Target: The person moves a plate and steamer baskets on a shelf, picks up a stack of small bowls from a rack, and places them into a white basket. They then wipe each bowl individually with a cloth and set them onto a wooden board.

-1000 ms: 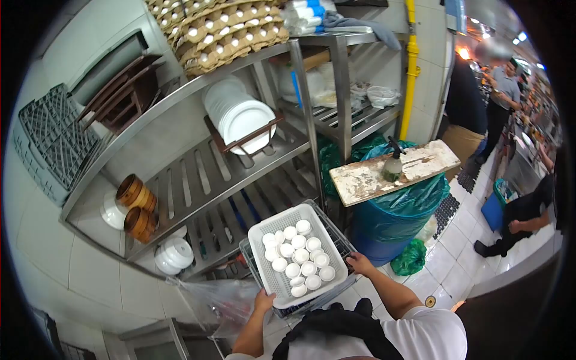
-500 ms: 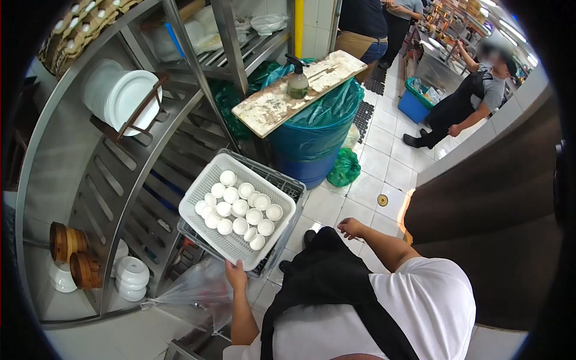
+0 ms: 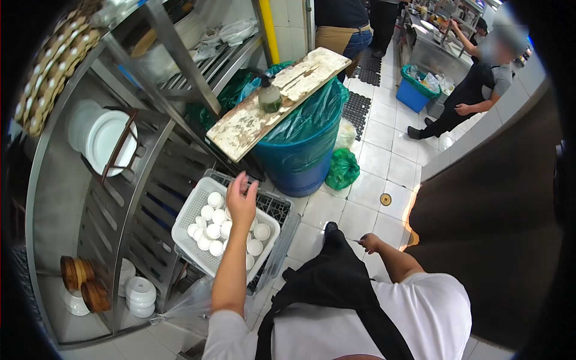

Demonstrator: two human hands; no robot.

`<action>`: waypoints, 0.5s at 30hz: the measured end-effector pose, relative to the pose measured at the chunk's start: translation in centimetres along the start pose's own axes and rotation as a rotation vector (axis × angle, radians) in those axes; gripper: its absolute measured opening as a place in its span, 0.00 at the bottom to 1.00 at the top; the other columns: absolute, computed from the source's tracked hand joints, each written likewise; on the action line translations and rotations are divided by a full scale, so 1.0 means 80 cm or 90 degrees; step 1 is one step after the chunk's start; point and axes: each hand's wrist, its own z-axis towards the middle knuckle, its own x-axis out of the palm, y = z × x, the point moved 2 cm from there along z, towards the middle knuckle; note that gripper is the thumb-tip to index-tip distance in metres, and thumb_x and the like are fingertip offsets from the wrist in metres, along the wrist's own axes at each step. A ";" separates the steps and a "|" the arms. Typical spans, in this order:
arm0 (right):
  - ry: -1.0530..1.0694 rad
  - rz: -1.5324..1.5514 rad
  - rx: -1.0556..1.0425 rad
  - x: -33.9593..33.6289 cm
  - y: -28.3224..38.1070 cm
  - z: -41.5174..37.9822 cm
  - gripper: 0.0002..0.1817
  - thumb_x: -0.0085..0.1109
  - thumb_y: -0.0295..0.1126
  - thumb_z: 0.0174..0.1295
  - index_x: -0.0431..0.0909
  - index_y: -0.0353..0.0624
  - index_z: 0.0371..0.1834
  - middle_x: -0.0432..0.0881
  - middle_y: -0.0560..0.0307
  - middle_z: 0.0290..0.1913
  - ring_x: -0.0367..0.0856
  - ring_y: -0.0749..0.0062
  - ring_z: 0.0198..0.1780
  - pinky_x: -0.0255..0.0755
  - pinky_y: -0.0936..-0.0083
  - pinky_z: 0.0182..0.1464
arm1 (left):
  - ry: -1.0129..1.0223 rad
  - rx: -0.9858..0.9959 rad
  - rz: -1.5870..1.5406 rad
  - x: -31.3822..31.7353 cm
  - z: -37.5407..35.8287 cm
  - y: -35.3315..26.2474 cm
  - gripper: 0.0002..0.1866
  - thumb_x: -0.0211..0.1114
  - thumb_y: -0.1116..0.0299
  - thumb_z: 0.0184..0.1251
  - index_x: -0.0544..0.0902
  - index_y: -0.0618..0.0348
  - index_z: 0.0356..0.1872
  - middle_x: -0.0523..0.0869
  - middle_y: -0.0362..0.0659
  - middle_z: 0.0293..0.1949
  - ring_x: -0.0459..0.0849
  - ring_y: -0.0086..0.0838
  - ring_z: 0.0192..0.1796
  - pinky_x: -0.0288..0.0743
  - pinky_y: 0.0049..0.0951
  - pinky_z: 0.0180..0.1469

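Observation:
A white perforated plastic basket (image 3: pixel 185 235) holds several small white round cups (image 3: pixel 213 231), and it rests on a grey dish rack (image 3: pixel 277 210). My left hand (image 3: pixel 241 201) is above the basket's far side, fingers apart and slightly bent, with nothing visible in them. My forearm crosses over the basket and hides some of the cups. Low by my right side, my right hand (image 3: pixel 371 243) is closed. A thin dark tip sticks out of it toward the left, too small to name.
Behind the basket stands a blue bin (image 3: pixel 294 174) with a green liner, a worn board (image 3: pixel 300 90) and a pump bottle (image 3: pixel 269 99) on top. Metal shelving (image 3: pixel 129 198) with plates and bowls is on the left. A co-worker (image 3: pixel 474 90) stands at upper right.
My left hand has left the basket's near rim and risen over its far side. My right hand has shifted slightly right and down. The view has moved a little.

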 end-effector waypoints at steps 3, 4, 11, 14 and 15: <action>-0.046 0.092 -0.040 -0.044 0.007 0.029 0.19 0.60 0.39 0.63 0.77 0.39 0.52 0.82 0.54 0.35 0.82 0.66 0.28 0.79 0.67 0.26 | 0.057 -0.029 0.055 0.093 0.124 -0.018 0.35 0.76 0.57 0.53 0.76 0.68 0.59 0.84 0.54 0.49 0.83 0.39 0.45 0.76 0.35 0.50; -0.035 0.090 -0.039 -0.059 0.004 0.038 0.19 0.60 0.39 0.63 0.77 0.39 0.52 0.82 0.54 0.35 0.82 0.66 0.28 0.79 0.67 0.26 | 0.090 -0.059 0.126 0.115 0.164 -0.026 0.43 0.77 0.53 0.51 0.71 0.70 0.64 0.82 0.59 0.54 0.82 0.43 0.53 0.75 0.38 0.54; -0.090 0.327 0.041 -0.135 -0.097 0.056 0.16 0.58 0.37 0.64 0.76 0.42 0.53 0.80 0.56 0.34 0.80 0.65 0.28 0.78 0.66 0.28 | 0.037 -0.056 0.100 0.230 0.304 0.020 0.60 0.82 0.48 0.40 0.57 0.71 0.71 0.71 0.59 0.66 0.71 0.47 0.68 0.63 0.36 0.69; -0.091 0.364 0.132 -0.146 -0.157 0.048 0.15 0.58 0.37 0.64 0.76 0.42 0.50 0.79 0.57 0.31 0.79 0.65 0.26 0.77 0.65 0.27 | -0.010 -0.109 0.230 0.243 0.306 0.004 0.54 0.81 0.51 0.42 0.62 0.68 0.68 0.75 0.57 0.62 0.75 0.45 0.64 0.67 0.36 0.66; -0.096 0.381 0.158 -0.147 -0.174 0.047 0.14 0.58 0.37 0.64 0.77 0.42 0.48 0.77 0.58 0.27 0.78 0.67 0.23 0.76 0.66 0.25 | 0.004 -0.114 0.212 0.245 0.306 -0.002 0.50 0.80 0.52 0.43 0.65 0.66 0.66 0.77 0.56 0.60 0.77 0.44 0.62 0.68 0.37 0.64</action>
